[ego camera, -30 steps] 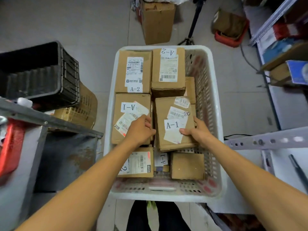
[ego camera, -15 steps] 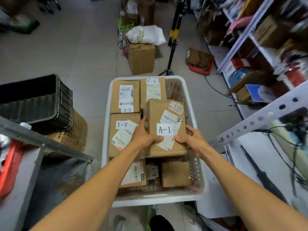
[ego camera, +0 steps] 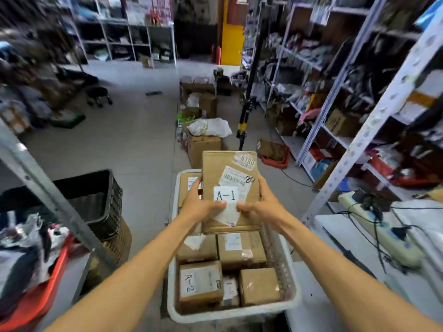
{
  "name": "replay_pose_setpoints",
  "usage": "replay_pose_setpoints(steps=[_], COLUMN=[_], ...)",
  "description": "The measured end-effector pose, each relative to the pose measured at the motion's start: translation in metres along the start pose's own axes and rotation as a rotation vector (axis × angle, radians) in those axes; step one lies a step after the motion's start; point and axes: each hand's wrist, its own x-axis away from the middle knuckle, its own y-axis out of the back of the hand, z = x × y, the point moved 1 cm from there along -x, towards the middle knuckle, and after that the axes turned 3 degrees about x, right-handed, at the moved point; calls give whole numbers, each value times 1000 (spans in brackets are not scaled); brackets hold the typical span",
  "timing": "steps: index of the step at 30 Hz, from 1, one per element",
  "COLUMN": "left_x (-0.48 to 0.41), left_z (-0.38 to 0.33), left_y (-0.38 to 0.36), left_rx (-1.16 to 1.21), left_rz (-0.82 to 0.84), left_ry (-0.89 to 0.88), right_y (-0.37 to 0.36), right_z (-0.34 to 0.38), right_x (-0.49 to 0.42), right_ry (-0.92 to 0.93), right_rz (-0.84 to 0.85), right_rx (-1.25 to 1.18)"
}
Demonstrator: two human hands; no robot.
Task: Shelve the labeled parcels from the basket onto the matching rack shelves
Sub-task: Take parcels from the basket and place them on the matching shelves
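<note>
While your left hand [ego camera: 201, 207] and right hand [ego camera: 260, 208] grip the A-1 parcel [ego camera: 230, 188] by its sides, it sits above the white basket [ego camera: 230, 315]; an A-2 parcel [ego camera: 200, 283] lies inside.

Gripping a cardboard A-1 parcel [ego camera: 212, 173] by its near corners, left hand [ego camera: 200, 208] and right hand [ego camera: 262, 208] with thumbs on the labelled top face, above a white basket [ego camera: 230, 316]. Lower down in the basket, more brown parcels packed close, among them an A-2 parcel [ego camera: 200, 283] in the near-left corner. Left of the basket, 1 black crate [ego camera: 105, 200]; right, a white rack [ego camera: 374, 121] of cluttered shelves; beyond, a floor box [ego camera: 203, 147] under a white bag [ego camera: 209, 127], beside a black-and-yellow pole [ego camera: 248, 106].
</note>
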Motion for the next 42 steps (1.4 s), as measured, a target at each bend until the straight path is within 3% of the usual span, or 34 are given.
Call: replay_pose_setpoints(steps=[8,16,33,42], left_x=[50,111,300,378], left_z=[-33,-29,-3,24], left_y=[9,-9,-53,-140], left_rx=[21,-14,-33,-56], left_rz=[90,200,239,440], left_ry=[-123,-182,-279,-314], right_y=[-9,2,31,89], right_z=[38,35,9,-33], right_x=[59,146,330,458], right_ry=[167,116,246,183], right_rz=[-135,-219,-225,-439], right_rx=[18,0,18,-48])
